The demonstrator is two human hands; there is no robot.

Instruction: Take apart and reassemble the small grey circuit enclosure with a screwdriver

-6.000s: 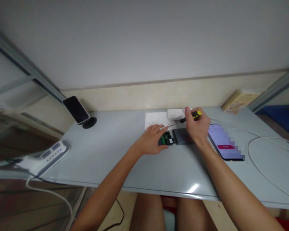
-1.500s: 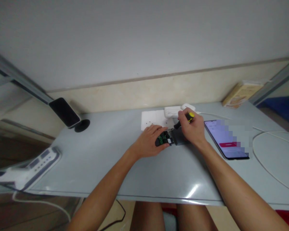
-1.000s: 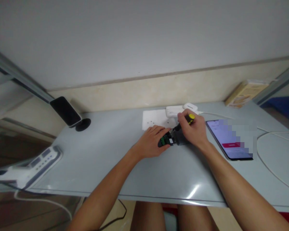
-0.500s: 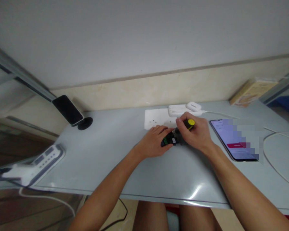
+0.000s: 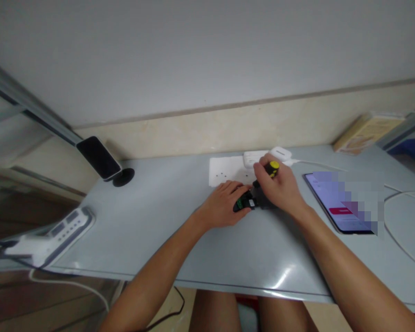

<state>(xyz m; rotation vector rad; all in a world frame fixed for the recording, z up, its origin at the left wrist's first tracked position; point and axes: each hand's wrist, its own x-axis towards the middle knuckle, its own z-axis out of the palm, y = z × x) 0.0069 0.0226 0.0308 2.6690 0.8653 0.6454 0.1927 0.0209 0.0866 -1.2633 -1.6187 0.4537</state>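
A small black device with an exposed green circuit board (image 5: 241,203) lies on the table. My left hand (image 5: 223,203) grips it from the left, thumb at the near side and fingers at the far side. In my right hand (image 5: 280,186) is a screwdriver (image 5: 272,168) with a black and yellow handle, held upright and slightly tilted. Its lower end points down at the device, but the tip is hidden. Behind the hands lies a white sheet (image 5: 228,167) with several tiny dark screws on it.
On the right rests a lit smartphone (image 5: 327,198). A white power bank (image 5: 254,158) and a white earbud case (image 5: 280,153) sit at the back. To the left are a phone on a stand (image 5: 98,157) and a power strip (image 5: 64,233). A box (image 5: 368,131) leans back right.
The screwdriver handle has tipped a little and risen slightly with my right hand. My left hand keeps its grip on the device. The whole view has shifted slightly.
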